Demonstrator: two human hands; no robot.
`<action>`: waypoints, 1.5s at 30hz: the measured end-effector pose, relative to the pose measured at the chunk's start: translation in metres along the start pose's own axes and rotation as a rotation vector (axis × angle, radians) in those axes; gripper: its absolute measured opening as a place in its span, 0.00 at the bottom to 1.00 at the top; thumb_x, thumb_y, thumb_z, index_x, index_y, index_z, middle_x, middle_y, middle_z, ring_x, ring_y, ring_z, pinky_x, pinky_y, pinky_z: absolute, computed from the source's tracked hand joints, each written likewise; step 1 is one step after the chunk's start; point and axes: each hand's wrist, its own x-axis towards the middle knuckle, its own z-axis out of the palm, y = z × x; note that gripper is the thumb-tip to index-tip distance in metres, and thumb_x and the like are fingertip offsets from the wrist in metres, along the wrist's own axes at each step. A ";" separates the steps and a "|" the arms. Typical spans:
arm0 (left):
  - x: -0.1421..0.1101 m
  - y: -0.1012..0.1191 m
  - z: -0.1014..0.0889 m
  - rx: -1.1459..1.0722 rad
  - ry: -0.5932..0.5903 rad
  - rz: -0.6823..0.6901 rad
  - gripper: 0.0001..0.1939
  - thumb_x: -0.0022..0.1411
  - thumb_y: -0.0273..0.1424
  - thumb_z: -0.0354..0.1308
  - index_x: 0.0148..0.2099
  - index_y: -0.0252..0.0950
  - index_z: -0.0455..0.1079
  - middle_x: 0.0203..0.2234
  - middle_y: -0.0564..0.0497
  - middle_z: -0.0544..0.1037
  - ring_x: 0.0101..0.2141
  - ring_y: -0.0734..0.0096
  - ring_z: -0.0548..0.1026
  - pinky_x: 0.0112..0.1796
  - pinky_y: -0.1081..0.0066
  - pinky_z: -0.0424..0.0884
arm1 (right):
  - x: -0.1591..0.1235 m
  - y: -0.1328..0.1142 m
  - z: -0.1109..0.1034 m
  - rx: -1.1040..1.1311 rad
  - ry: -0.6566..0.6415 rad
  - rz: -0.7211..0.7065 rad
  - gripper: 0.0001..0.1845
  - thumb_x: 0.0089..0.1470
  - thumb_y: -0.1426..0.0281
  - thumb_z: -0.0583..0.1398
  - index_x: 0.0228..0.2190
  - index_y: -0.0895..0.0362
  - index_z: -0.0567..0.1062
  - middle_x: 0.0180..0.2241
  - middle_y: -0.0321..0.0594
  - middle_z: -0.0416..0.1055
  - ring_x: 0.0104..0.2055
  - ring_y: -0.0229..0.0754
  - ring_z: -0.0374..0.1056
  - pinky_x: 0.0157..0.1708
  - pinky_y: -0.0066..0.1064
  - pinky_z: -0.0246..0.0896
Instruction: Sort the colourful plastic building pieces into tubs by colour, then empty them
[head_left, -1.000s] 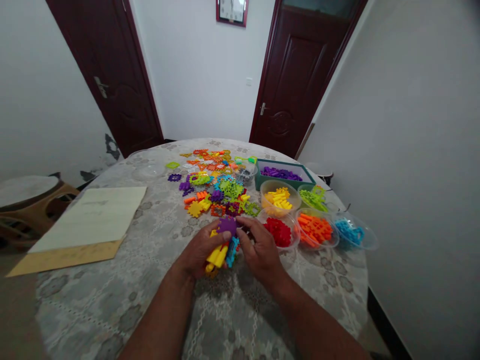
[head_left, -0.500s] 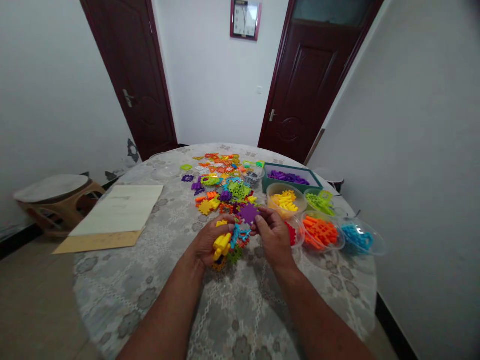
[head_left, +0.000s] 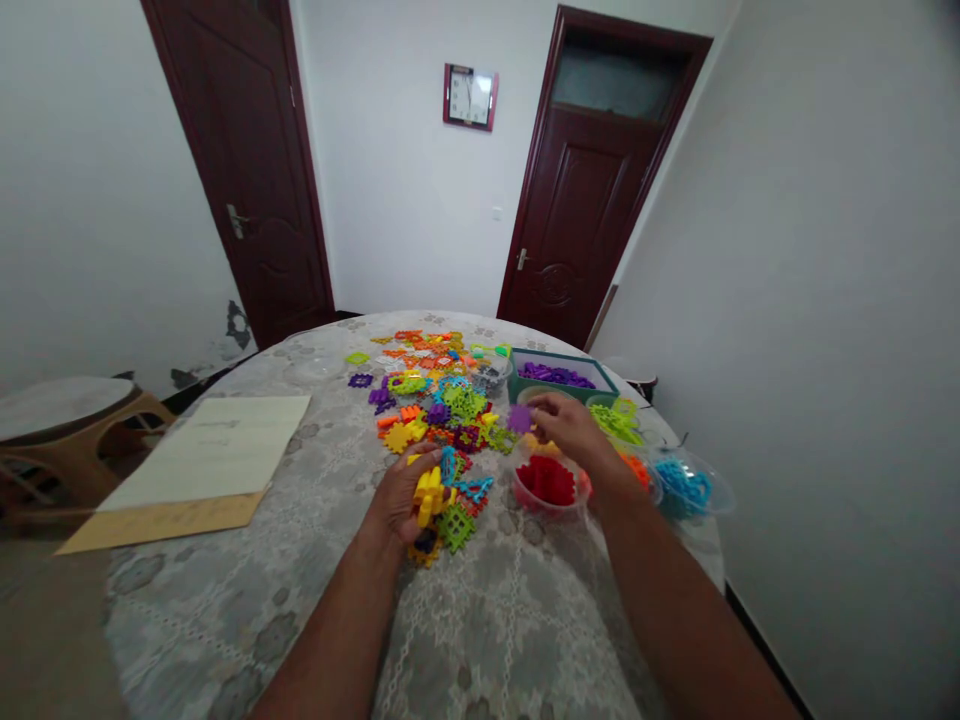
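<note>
A purple toothed plastic building piece (head_left: pixel 519 419) is pinched in the fingers of my right hand (head_left: pixel 574 430), raised above the bowls. My left hand (head_left: pixel 397 497) is closed around several yellow building pieces (head_left: pixel 429 492) near the front of the heap. Beside and below it lie a green lattice piece (head_left: pixel 455 527) and a blue piece (head_left: pixel 475 489). Under my right forearm, a clear bowl (head_left: pixel 551 508) holds red pieces (head_left: pixel 546 481). My right hand partly hides a bowl with yellow pieces (head_left: pixel 541 447).
A loose multicoloured heap (head_left: pixel 461 402) spreads over the middle of the round table. To the right stand a green box (head_left: pixel 517 388) of purple pieces (head_left: pixel 556 375), light green pieces (head_left: pixel 616 422), orange pieces (head_left: pixel 637 468) and blue pieces (head_left: pixel 681 486). Paper sheets (head_left: pixel 210 450) lie left, near a stool (head_left: pixel 82 430).
My right hand has moved right and away from my left hand, carrying the purple piece towards the bowls. The left hand keeps its hold on the yellow pieces. The view has tilted up.
</note>
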 end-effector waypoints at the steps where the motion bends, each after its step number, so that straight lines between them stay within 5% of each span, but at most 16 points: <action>1: -0.001 0.000 0.001 -0.006 -0.005 0.002 0.19 0.51 0.27 0.74 0.43 0.37 0.72 0.28 0.55 0.75 0.22 0.73 0.75 0.21 0.71 0.77 | 0.013 0.004 -0.004 0.075 0.140 0.009 0.18 0.53 0.67 0.61 0.45 0.59 0.80 0.28 0.37 0.77 0.27 0.39 0.72 0.29 0.29 0.70; 4: -0.002 0.000 0.001 -0.019 0.003 0.017 0.19 0.50 0.28 0.75 0.43 0.36 0.72 0.28 0.56 0.74 0.22 0.73 0.75 0.22 0.72 0.77 | 0.032 0.013 -0.009 0.221 0.458 0.015 0.25 0.54 0.64 0.61 0.51 0.61 0.77 0.42 0.45 0.80 0.36 0.41 0.77 0.37 0.33 0.76; 6: -0.002 -0.001 0.001 -0.014 0.011 0.026 0.20 0.50 0.28 0.75 0.43 0.36 0.72 0.27 0.56 0.73 0.22 0.74 0.75 0.22 0.72 0.77 | 0.025 0.012 -0.003 0.218 0.492 -0.005 0.25 0.55 0.63 0.60 0.53 0.61 0.76 0.49 0.49 0.78 0.40 0.42 0.78 0.39 0.34 0.77; 14: -0.004 -0.005 0.005 0.005 -0.034 0.075 0.23 0.47 0.32 0.76 0.43 0.37 0.72 0.29 0.53 0.77 0.25 0.69 0.77 0.24 0.70 0.77 | -0.074 -0.029 0.084 0.000 -0.113 -0.232 0.24 0.63 0.60 0.62 0.58 0.54 0.76 0.44 0.42 0.81 0.35 0.41 0.76 0.37 0.34 0.73; 18: -0.004 -0.006 0.005 0.017 -0.063 0.084 0.23 0.47 0.32 0.76 0.43 0.36 0.72 0.29 0.51 0.79 0.26 0.68 0.78 0.26 0.71 0.77 | -0.089 -0.032 0.113 -0.112 -0.083 -0.330 0.22 0.62 0.67 0.61 0.57 0.55 0.76 0.47 0.43 0.81 0.44 0.45 0.76 0.48 0.38 0.71; 21: -0.003 -0.004 0.004 0.047 -0.032 0.064 0.22 0.48 0.30 0.76 0.44 0.36 0.73 0.30 0.52 0.79 0.26 0.69 0.78 0.24 0.72 0.77 | -0.086 -0.026 0.112 -0.100 0.010 -0.322 0.22 0.62 0.70 0.58 0.56 0.55 0.77 0.50 0.44 0.80 0.48 0.46 0.76 0.52 0.39 0.70; 28: 0.001 0.004 0.006 -0.012 -0.034 -0.010 0.19 0.49 0.22 0.72 0.44 0.35 0.73 0.31 0.53 0.78 0.26 0.69 0.79 0.21 0.72 0.78 | -0.078 -0.022 0.047 -0.162 0.248 -0.300 0.22 0.62 0.71 0.57 0.55 0.53 0.80 0.49 0.42 0.80 0.48 0.45 0.75 0.53 0.37 0.69; 35: 0.009 0.006 0.003 -0.039 0.016 -0.048 0.15 0.51 0.20 0.68 0.41 0.35 0.73 0.30 0.52 0.79 0.24 0.68 0.80 0.20 0.73 0.78 | -0.084 0.018 -0.071 -0.399 0.580 -0.181 0.24 0.62 0.66 0.58 0.57 0.57 0.77 0.45 0.46 0.80 0.42 0.47 0.74 0.49 0.39 0.69; 38: 0.010 0.006 0.002 -0.037 0.020 -0.049 0.15 0.51 0.19 0.67 0.42 0.35 0.73 0.31 0.52 0.79 0.24 0.68 0.80 0.21 0.72 0.78 | -0.095 0.045 -0.122 -0.663 0.706 -0.120 0.23 0.62 0.68 0.56 0.55 0.60 0.78 0.47 0.52 0.79 0.47 0.50 0.73 0.53 0.41 0.67; 41: 0.010 0.006 0.003 -0.047 0.010 -0.047 0.15 0.52 0.19 0.67 0.42 0.36 0.73 0.31 0.52 0.79 0.24 0.69 0.79 0.21 0.73 0.78 | -0.107 0.066 -0.156 -0.935 0.699 0.004 0.21 0.62 0.72 0.55 0.53 0.62 0.78 0.49 0.56 0.77 0.51 0.53 0.72 0.55 0.41 0.65; 45: 0.009 0.008 0.005 -0.083 0.006 -0.044 0.10 0.55 0.20 0.64 0.40 0.34 0.72 0.28 0.52 0.78 0.23 0.69 0.78 0.20 0.73 0.78 | -0.121 0.086 -0.171 -1.140 0.623 0.259 0.21 0.62 0.73 0.56 0.54 0.63 0.78 0.49 0.59 0.74 0.47 0.53 0.73 0.47 0.40 0.67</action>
